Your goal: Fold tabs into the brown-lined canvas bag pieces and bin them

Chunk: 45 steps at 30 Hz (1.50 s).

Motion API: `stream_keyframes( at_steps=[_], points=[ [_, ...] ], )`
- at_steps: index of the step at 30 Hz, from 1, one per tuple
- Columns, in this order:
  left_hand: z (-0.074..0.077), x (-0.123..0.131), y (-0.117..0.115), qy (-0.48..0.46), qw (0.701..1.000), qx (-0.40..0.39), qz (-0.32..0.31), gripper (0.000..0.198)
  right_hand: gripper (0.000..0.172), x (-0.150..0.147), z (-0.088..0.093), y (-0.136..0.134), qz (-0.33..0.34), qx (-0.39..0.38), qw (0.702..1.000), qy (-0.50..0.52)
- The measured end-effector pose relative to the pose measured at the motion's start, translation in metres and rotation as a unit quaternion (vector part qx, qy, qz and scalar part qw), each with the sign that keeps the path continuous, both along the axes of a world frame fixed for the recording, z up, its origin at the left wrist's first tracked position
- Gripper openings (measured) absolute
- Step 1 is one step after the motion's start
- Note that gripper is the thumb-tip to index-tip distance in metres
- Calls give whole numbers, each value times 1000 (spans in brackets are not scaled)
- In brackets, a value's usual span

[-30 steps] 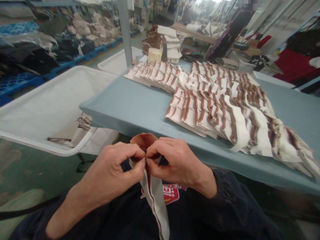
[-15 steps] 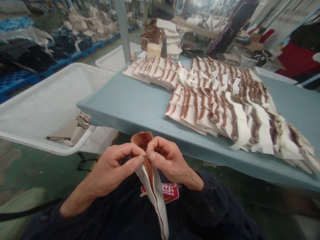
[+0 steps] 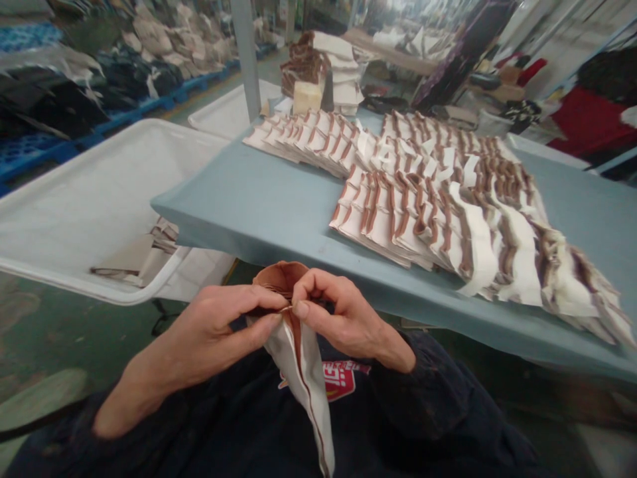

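Left hand (image 3: pixel 219 325) and right hand (image 3: pixel 343 318) meet in front of the person's chest, just below the near edge of the tabletop (image 3: pixel 259 206). Each hand pinches the top of one cloth (image 3: pixel 306 372) between thumb and finger, so both hands are closed tight on it. It is white with a brown rim (image 3: pixel 279 275). The brown rim puffs up above the fingers, and the white part hangs down over the dark shirt (image 3: pixel 423 425). I think it is soft, thin and very light, and it flops on its own. It does not look like it can break, but it may slip or fold wrong. The brown rim looks thicker, so that seems the best place to hold. Rows (image 3: pixel 423 206) of more pieces lie on the tabletop. A white bin (image 3: pixel 74 212) stands to the left.
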<state>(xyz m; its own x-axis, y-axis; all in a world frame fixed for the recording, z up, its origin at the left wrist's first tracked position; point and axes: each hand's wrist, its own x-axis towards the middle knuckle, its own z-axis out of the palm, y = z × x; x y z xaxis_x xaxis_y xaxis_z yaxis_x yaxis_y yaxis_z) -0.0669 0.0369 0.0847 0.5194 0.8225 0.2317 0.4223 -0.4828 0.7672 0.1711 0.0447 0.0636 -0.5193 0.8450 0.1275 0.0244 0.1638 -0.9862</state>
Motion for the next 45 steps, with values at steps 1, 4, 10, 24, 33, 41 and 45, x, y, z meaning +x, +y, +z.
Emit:
stream_keyframes(
  at_steps=[1, 4, 10, 24, 33, 41, 45],
  points=[
    [-1, 0, 0, 4, 1000, 1, 0, 22, 34, 0, -2, 0, -1, -2, 1000, 1],
    [-2, -2, 0, 15, 1000, -17, -4, 23, 36, -1, -6, -1, -7, -10, 1000, 8],
    [5, 2, 0, 6, 1000, 9, 12, 26, 31, -4, -2, 1, -8, -25, 999, -30],
    [-2, 11, -4, -114, 964, -234, 59, 24, 22, -12, 12, -5, 28, -48, 996, -64],
    [-16, 14, -2, -104, 932, -334, 95, 26, 27, -18, 0, -8, -12, -58, 990, -130],
    [2, 15, -7, -58, 966, -248, 53, 22, 29, -21, 5, -11, 29, -159, 977, -139],
    [-3, 16, -11, -59, 967, -243, 43, 22, 35, -25, 12, -13, 10, -101, 969, -223]
  ],
)
